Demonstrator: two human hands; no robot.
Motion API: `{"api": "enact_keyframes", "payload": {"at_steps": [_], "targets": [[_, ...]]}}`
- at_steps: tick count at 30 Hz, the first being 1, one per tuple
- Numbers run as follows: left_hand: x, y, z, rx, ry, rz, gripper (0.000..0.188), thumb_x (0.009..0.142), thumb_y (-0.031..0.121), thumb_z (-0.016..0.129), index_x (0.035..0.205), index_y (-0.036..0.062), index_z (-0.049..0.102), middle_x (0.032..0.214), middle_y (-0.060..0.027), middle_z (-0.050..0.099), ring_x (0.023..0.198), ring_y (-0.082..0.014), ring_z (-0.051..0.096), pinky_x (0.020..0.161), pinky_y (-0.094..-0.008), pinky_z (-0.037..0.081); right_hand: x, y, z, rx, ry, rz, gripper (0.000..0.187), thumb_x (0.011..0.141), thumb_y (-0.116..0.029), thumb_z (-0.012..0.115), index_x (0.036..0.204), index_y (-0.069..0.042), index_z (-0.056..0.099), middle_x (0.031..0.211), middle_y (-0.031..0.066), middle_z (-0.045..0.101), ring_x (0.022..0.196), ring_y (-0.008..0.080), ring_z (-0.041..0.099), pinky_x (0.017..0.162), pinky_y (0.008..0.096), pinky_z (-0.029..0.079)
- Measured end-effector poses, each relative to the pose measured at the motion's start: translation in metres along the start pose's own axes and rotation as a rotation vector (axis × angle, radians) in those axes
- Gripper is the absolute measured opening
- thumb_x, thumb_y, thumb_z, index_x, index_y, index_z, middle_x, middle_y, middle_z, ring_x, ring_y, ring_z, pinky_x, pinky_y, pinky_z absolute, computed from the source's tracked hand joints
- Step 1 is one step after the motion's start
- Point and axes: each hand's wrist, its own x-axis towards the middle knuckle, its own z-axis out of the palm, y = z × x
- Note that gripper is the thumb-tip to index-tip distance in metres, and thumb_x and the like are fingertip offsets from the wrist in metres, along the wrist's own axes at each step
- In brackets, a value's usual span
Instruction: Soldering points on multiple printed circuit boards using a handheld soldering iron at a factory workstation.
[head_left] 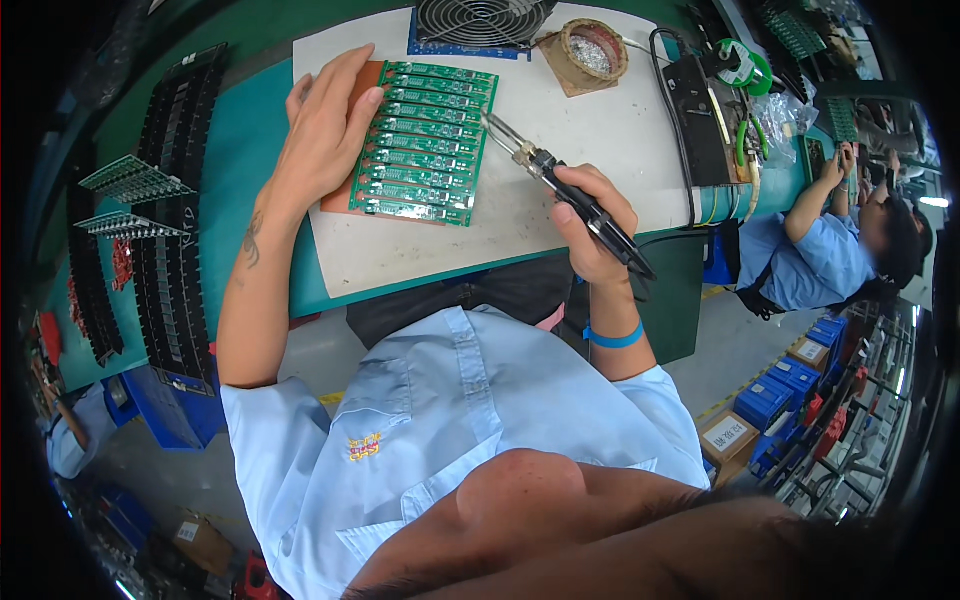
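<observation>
On the white sheet (400,255) lies a green circuit board panel (425,140), made of several narrow boards side by side, on a reddish-brown base (340,198). My left hand (325,130) rests along the left edge of the panel, fingers stretched out and thumb reaching onto the boards. In my right hand (597,220) is a pair of soldering tweezers (560,180), with a black handle, two metal prongs and a cable. Its tips are at the panel's right edge; whether they touch it I cannot tell.
Beyond the panel stands a black fan (480,22). Right of it is a round tip-cleaning pot (594,50). A black soldering station (697,120), a green solder spool (745,67) and green-handled cutters (750,140) sit at right. Black racks (170,230) hold boards at left. A co-worker (820,240) sits at right.
</observation>
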Motion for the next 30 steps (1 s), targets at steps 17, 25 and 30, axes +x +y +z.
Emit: {"api": "enact_keyframes", "payload": {"at_steps": [17,25,30], "targets": [[-0.001,0.000,-0.002,-0.003,0.008,0.033,0.039,0.106,0.029,0.064,0.139,0.0089,0.066,0.142,-0.0080,0.069,0.129,-0.0282,0.064,0.122,-0.0505,0.038,-0.026,-0.035,0.000,0.014,-0.210,0.019,0.038,0.073,0.000,0.079,0.111,0.005,0.074,0.092,0.0149,0.075,0.080,0.0260,0.062,0.079,0.0385,0.051],[-0.002,-0.001,0.000,0.040,-0.023,-0.002,0.040,0.106,0.030,0.062,0.141,0.0088,0.065,0.144,-0.0090,0.069,0.128,-0.0298,0.066,0.125,-0.0527,0.035,-0.025,-0.031,0.003,0.008,-0.213,0.012,0.040,0.072,0.001,0.080,0.111,0.005,0.074,0.093,0.0147,0.076,0.081,0.0259,0.063,0.080,0.0381,0.052],[-0.002,-0.001,-0.001,0.053,-0.034,-0.001,0.041,0.107,0.030,0.062,0.141,0.0087,0.065,0.143,-0.0094,0.069,0.128,-0.0301,0.066,0.126,-0.0536,0.034,-0.023,-0.036,0.005,-0.025,-0.220,0.003,0.040,0.072,0.001,0.080,0.112,0.005,0.075,0.091,0.0134,0.076,0.081,0.0250,0.063,0.081,0.0372,0.052]]}}
